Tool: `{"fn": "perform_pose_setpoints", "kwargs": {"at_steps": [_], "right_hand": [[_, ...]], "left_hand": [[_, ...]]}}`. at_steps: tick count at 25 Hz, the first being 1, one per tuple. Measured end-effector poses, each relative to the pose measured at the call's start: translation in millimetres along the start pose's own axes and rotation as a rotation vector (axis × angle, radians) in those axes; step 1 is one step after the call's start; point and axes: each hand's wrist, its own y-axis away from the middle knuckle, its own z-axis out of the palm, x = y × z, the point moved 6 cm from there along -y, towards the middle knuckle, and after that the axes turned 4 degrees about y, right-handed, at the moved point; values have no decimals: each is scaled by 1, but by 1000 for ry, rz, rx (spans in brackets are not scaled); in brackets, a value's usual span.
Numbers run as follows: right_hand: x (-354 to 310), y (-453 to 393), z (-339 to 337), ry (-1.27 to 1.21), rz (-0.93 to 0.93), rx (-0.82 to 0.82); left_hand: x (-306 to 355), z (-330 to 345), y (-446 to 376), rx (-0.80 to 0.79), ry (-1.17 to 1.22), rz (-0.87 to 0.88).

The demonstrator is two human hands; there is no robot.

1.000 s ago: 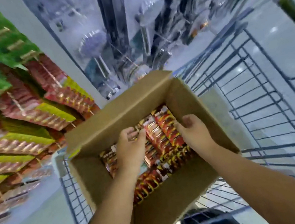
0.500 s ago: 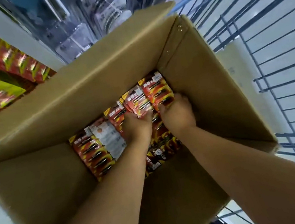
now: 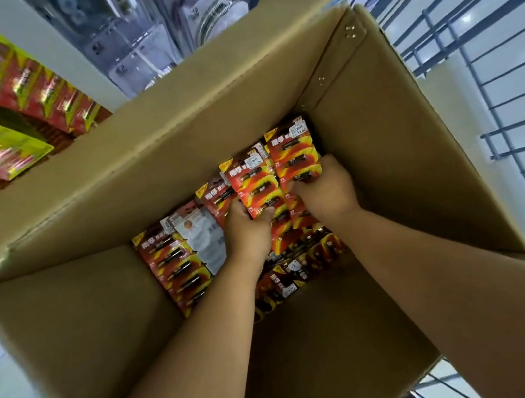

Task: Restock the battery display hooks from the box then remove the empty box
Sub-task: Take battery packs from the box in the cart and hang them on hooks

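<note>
Cardboard box (image 3: 385,150) is far from empty: deep inside it both hands, left hand (image 3: 247,227) and right hand (image 3: 327,189), grip red battery packs (image 3: 258,182), restocking barely begun.

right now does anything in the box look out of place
Yes: one pale grey-white pack lies among the red battery packs in the cardboard box, left of the left hand. It looks like different stock.

We see two bare forearms, no sleeves reaching into view. Our left hand (image 3: 248,232) and right hand (image 3: 327,189) wear no gloves; no rings, watch or wristbands show.
</note>
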Motion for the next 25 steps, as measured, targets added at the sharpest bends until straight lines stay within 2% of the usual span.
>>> {"fn": "perform_pose_setpoints", "kwargs": {"at_steps": [6, 15, 18, 25], "right_hand": [[-19, 39, -24, -333, 77, -269], [-60, 169, -79, -565, -117, -417], [-100, 205, -88, -593, -193, -460], [-216, 292, -99, -596, -449, -552]], "left_hand": [[17, -34, 45, -104, 120, -35], [73, -149, 177, -176, 190, 120], [96, -189, 211, -112, 260, 220], [145, -312, 284, 145, 495, 491]]}}
